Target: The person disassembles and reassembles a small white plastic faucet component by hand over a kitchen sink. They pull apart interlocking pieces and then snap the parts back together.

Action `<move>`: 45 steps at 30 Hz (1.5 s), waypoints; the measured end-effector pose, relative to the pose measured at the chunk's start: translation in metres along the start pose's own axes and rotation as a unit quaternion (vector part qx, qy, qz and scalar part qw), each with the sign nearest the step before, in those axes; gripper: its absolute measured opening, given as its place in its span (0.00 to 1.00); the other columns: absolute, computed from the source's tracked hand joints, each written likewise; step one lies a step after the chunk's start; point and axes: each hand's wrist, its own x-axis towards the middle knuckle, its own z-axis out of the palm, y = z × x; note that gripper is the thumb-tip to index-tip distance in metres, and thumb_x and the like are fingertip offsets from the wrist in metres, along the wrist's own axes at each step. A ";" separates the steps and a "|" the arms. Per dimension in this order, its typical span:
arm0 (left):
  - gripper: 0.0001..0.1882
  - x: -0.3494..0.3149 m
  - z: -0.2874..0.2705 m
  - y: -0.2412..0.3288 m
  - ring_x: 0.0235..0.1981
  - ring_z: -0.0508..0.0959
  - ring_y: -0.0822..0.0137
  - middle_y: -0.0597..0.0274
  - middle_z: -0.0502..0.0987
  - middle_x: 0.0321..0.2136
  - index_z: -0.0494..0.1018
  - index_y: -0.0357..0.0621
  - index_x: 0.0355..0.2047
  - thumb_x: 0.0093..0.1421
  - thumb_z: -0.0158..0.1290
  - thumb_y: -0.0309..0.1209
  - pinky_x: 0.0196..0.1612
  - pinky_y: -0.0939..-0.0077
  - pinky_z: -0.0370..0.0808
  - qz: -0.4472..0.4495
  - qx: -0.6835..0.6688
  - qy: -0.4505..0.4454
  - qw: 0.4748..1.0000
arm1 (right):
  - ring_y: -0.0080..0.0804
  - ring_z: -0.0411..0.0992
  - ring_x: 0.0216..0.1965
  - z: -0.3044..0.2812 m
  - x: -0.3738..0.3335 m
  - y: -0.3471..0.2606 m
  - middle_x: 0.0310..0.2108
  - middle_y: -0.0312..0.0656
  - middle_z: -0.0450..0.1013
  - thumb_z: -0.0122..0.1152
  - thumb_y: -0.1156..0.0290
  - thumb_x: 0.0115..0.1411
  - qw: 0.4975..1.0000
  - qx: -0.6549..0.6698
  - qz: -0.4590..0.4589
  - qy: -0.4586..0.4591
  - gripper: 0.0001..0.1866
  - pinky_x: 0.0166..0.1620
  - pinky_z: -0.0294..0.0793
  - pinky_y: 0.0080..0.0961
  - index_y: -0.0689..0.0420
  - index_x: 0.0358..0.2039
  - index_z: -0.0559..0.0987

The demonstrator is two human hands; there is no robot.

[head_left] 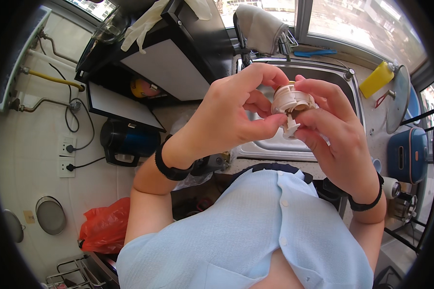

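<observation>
Both hands are raised over the sink [358,94], holding one small white plastic fitting [288,100] between them. It is round and ring-like, with a short stem ending in a flared piece at its lower side. My left hand [229,108] grips it from the left, the thumb against the stem and the fingers curled behind. From the right, my right hand [340,127] pinches it with thumb and fingers near the rim and the stem. Fingers hide part of the fitting, and I cannot tell its exact kind.
A faucet with a cloth [260,29] over it stands behind the sink. On the right counter are a yellow bottle [376,79], a glass lid [399,98] and a blue appliance [407,155]. A dark kettle [130,139] and a red plastic bag [105,225] are at left.
</observation>
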 end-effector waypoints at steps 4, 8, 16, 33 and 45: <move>0.24 0.001 0.003 -0.009 0.36 0.79 0.71 0.60 0.74 0.41 0.68 0.37 0.47 0.47 0.56 0.17 0.40 0.79 0.76 0.044 0.107 0.013 0.993 | 0.49 0.66 0.54 -0.001 0.002 -0.003 0.51 0.50 0.64 0.60 0.84 0.49 1.000 -0.003 -0.012 -0.017 0.06 0.51 0.70 0.36 0.64 0.29 0.73; 0.24 0.002 0.006 -0.009 0.35 0.79 0.72 0.60 0.75 0.40 0.70 0.37 0.46 0.45 0.56 0.17 0.39 0.80 0.77 0.059 0.098 0.020 0.993 | 0.46 0.68 0.53 -0.001 0.001 0.000 0.50 0.49 0.66 0.60 0.83 0.50 1.000 0.002 0.013 -0.014 0.06 0.49 0.72 0.32 0.63 0.29 0.74; 0.22 0.003 0.016 -0.026 0.33 0.78 0.73 0.58 0.75 0.38 0.72 0.35 0.46 0.47 0.54 0.18 0.36 0.80 0.77 0.069 0.120 0.053 0.989 | 0.32 0.71 0.44 0.000 0.000 0.017 0.49 0.46 0.67 0.59 0.80 0.54 0.990 0.109 0.087 -0.027 0.04 0.42 0.73 0.24 0.64 0.31 0.75; 0.19 0.007 0.080 -0.090 0.30 0.76 0.77 0.63 0.78 0.34 0.73 0.37 0.46 0.54 0.53 0.28 0.32 0.84 0.72 -0.139 -0.109 0.110 0.978 | 0.25 0.73 0.43 -0.003 -0.031 0.122 0.42 0.43 0.74 0.56 0.69 0.62 0.818 0.485 0.293 -0.098 0.18 0.50 0.72 0.21 0.67 0.48 0.73; 0.19 0.023 0.128 -0.098 0.36 0.76 0.75 0.63 0.75 0.38 0.68 0.38 0.51 0.62 0.47 0.35 0.32 0.81 0.77 -0.133 -0.196 0.181 0.955 | 0.24 0.74 0.38 -0.022 -0.051 0.152 0.40 0.42 0.74 0.56 0.71 0.61 0.778 0.540 0.310 -0.089 0.12 0.43 0.77 0.21 0.65 0.42 0.75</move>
